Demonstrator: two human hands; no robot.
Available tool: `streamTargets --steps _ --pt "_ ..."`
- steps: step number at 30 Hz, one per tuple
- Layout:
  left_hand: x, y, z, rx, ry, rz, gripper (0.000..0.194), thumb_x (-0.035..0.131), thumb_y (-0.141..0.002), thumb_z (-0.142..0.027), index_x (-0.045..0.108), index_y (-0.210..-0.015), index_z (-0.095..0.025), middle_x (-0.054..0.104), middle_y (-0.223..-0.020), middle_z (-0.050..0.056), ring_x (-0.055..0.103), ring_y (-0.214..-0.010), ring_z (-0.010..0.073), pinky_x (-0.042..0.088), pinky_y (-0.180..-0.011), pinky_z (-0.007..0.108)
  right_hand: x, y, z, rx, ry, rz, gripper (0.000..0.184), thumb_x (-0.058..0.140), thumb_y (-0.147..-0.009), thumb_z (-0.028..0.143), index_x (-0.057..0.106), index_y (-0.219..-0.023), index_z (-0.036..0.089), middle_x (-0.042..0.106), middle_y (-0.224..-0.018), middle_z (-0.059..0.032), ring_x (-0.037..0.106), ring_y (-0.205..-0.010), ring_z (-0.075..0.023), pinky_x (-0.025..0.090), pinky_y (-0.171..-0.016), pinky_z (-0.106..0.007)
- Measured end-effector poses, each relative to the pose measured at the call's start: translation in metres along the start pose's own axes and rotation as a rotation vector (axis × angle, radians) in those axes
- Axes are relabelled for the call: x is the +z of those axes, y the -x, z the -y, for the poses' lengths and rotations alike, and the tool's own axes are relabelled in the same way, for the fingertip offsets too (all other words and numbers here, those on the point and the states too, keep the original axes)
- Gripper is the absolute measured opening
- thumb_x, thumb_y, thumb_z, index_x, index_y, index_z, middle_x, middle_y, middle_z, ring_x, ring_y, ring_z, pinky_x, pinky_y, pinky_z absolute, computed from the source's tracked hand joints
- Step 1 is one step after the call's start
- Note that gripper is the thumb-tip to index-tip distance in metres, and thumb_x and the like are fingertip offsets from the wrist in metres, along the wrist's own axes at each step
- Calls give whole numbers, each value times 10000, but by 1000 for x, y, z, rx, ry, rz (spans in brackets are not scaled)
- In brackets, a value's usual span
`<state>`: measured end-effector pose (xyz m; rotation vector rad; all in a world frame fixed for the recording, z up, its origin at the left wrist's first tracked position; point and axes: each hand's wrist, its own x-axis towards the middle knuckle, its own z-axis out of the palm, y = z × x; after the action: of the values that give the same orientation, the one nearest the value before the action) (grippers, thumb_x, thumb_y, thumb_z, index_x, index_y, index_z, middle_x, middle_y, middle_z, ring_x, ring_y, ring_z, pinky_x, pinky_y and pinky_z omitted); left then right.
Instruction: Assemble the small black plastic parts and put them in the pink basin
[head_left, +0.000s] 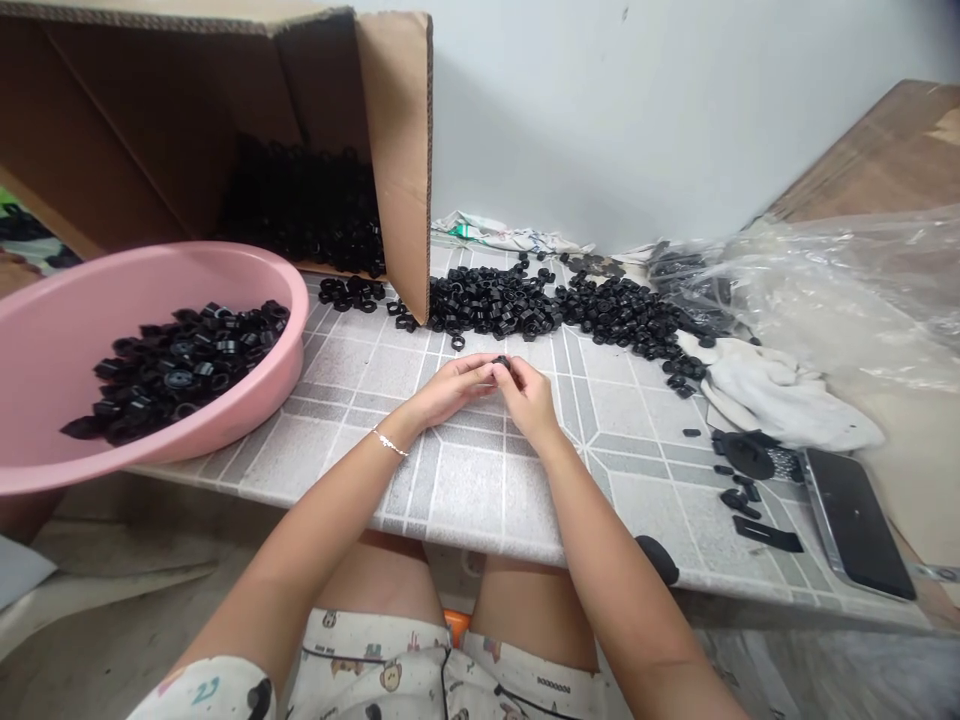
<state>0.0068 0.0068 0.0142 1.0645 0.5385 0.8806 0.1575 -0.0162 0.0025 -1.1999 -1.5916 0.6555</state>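
My left hand [450, 388] and my right hand [529, 400] meet above the grey patterned tabletop [480, 480], their fingertips pinching a small black plastic part [502, 364]. Most of that part is hidden by my fingers. A thin bracelet circles my left wrist. Just beyond my hands lies a spread of black hexagonal plastic nuts [491, 305]. To my left, a pink plastic basin [187, 262] holds a heap of similar black nuts [187, 365]. More of them fill the open cardboard box [300, 210] at the back left.
A white cloth [780, 400] and a clear plastic bag [847, 280] lie at the right. Near the table's right edge are a black phone [855, 520] and several black pieces [742, 455]. The wall rises behind the table, and my legs sit below its front edge.
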Motion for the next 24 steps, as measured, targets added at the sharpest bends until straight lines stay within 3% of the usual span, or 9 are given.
streamTargets --steps 7,17,24 --pt "0 -2 3 -30 -136 -64 365 711 -759 -407 694 -1060 -200 638 -1113 82 557 -1037 194 407 -914 335 -2 0 2 -5 12 37 336 403 -921 475 526 -758 208 554 -665 11 487 -625 -145 366 -609 -270" --pt "1 -3 5 7 -97 -8 384 722 -741 -428 697 -1010 -154 650 -1035 93 574 -1011 198 397 -953 368 1 0 1 43 -10 -14 394 442 -894 498 411 -626 210 408 -562 48 386 -559 -120 303 -554 -258" --pt "0 -6 6 114 -214 -141 409 747 -706 -411 673 -1009 -147 664 -1035 85 599 -979 198 415 -932 353 -2 -3 -8 6 -22 20 364 456 -888 524 454 -693 217 468 -631 34 451 -612 -134 362 -604 -266"
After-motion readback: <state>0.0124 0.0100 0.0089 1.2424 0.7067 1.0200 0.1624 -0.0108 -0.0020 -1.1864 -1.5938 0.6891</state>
